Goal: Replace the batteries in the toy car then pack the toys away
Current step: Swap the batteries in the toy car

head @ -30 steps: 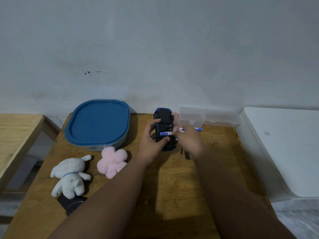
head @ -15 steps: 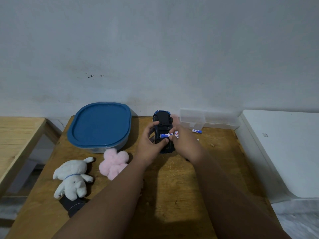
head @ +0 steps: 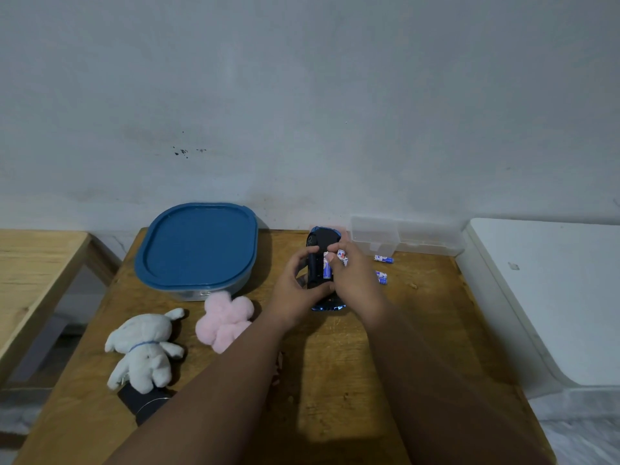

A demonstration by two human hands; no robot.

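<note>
Car, underside up on table, clasped at its side by left hand; right hand pinches battery just above it.

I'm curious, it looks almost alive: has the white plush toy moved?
No. The white plush toy still lies beside the pink plush, near the blue-lidded container.

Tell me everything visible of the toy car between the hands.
The blue and black plastic toy car lies upside down on the wooden table, pointing away from the person. Its black underside faces up; blue bodywork shows at both ends. One blue and white battery sits in its open compartment. The left hand grips its left side; the right hand pinches a second battery over it.
</note>
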